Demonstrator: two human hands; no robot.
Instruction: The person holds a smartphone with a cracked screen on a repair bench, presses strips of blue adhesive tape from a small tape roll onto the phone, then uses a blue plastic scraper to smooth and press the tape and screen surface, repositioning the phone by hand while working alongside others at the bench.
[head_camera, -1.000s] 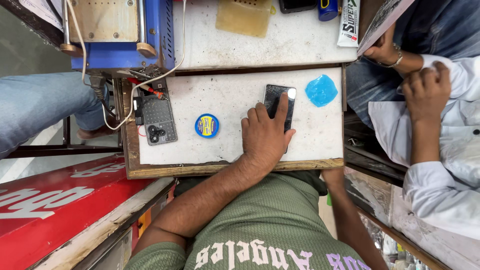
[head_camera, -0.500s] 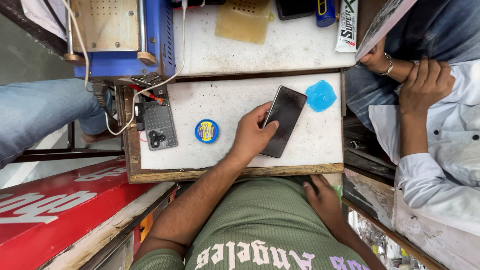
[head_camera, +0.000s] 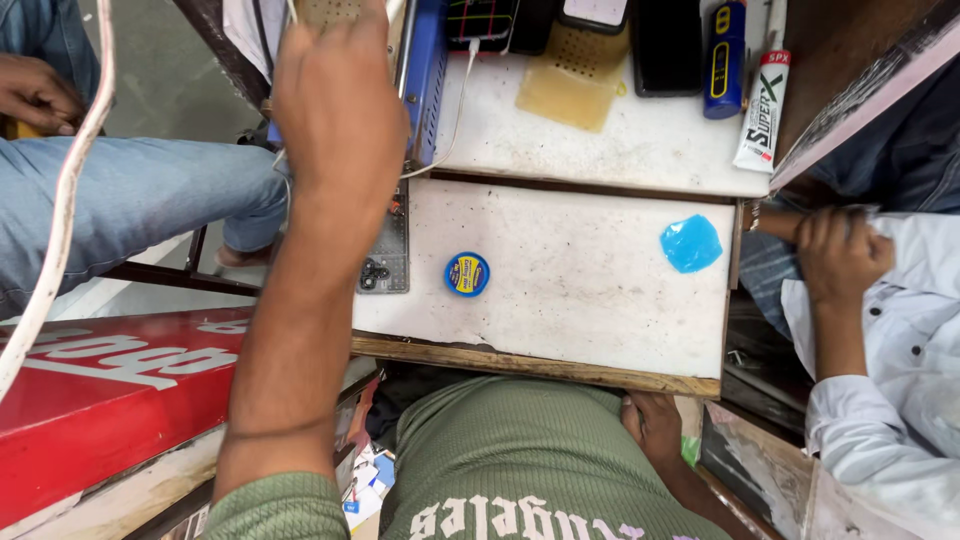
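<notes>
Half a second before, the left hand (head_camera: 335, 110) had rested on a dark phone lying on the white work board (head_camera: 590, 300); it had since lifted off and reached up and away to the far left, over the blue machine (head_camera: 425, 75) at the top edge, and no phone lay on the board any more. Nearest the camera, the right hand (head_camera: 655, 425) hung low beside the green shirt (head_camera: 520, 460), below the board's wooden front edge, its fingers loosely curled and apparently holding nothing. Beyond it, the board carried a small round blue tin (head_camera: 467, 274) with a yellow label near its middle-left, a blue blob of gel (head_camera: 691, 243) close to its right edge, and a grey perforated plate (head_camera: 385, 255) at its left edge, partly hidden by the forearm. Further off, the left hand showed only its back, knuckles bent, over the machine; whether it gripped anything could not be told. On the rear white surface lay a yellowish pad (head_camera: 568, 88), a dark phone (head_camera: 668, 45), a blue cylinder (head_camera: 724, 60) and a glue tube (head_camera: 762, 110). Another person's hand (head_camera: 840, 255) in a white sleeve sat at the right
</notes>
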